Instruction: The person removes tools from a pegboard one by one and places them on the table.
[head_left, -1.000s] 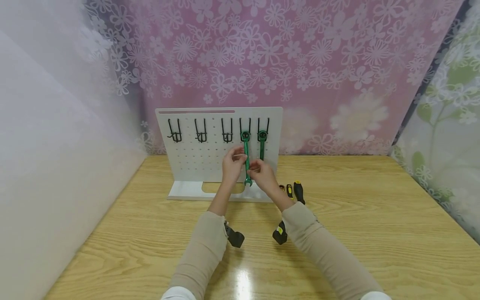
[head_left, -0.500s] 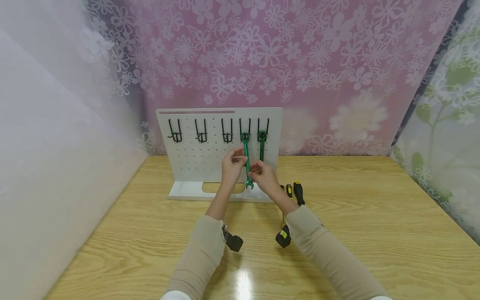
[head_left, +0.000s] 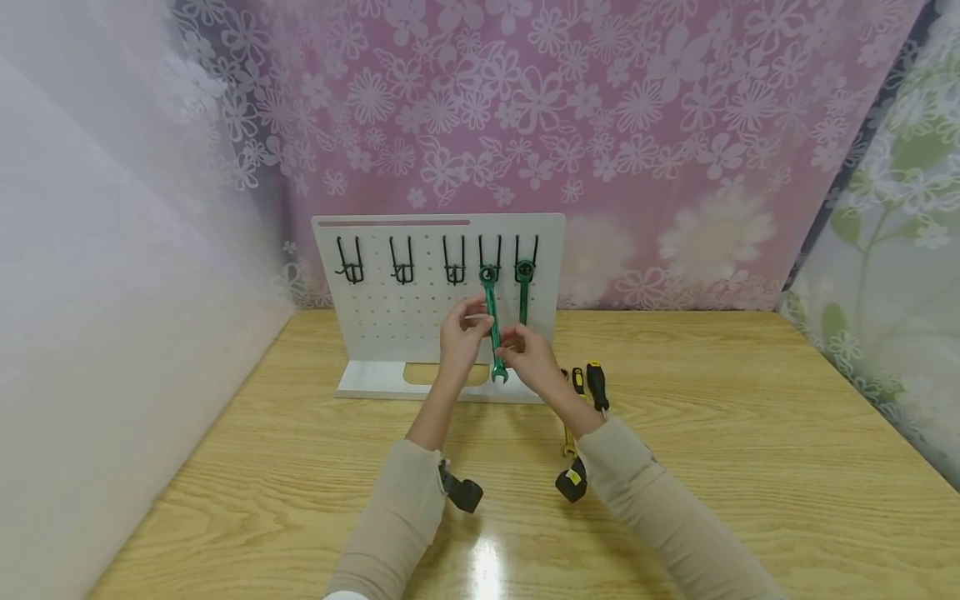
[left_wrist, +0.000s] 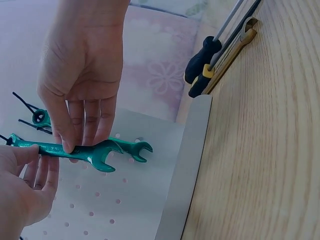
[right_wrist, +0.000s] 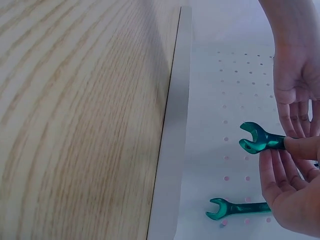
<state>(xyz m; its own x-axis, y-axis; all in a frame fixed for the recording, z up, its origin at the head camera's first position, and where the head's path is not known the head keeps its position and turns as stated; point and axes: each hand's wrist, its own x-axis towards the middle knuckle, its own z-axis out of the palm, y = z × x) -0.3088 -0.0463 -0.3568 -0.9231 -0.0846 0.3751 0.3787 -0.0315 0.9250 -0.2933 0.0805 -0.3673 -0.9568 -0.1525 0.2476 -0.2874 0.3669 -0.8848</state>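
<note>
A green combination wrench (head_left: 492, 321) slants down in front of the pegboard, its ring end overlapping the tip of the fourth hook (head_left: 490, 250) in the head view. My left hand (head_left: 461, 337) pinches its shaft near the middle between thumb and fingers. Lower down, close to the open-end jaw, my right hand (head_left: 529, 357) pinches the same shaft, as the right wrist view also shows with the wrench head (right_wrist: 257, 138). A second green wrench (head_left: 523, 296) hangs from the rightmost hook, behind the right hand. The left wrist view has both hands on the held wrench (left_wrist: 75, 150).
The white pegboard (head_left: 390, 312) stands on the wooden table (head_left: 300, 467), with three more black double hooks (head_left: 402, 262) at its left. Right of it lie a black-and-yellow screwdriver (head_left: 596, 385), another black-and-yellow handle (head_left: 577, 381) and a yellow wrench (head_left: 569, 442), partly behind the right forearm.
Both hands have drawn slightly back and down, and the held wrench with them; its open end now sits lower and nearer. The other green wrench still hangs on its hook.
</note>
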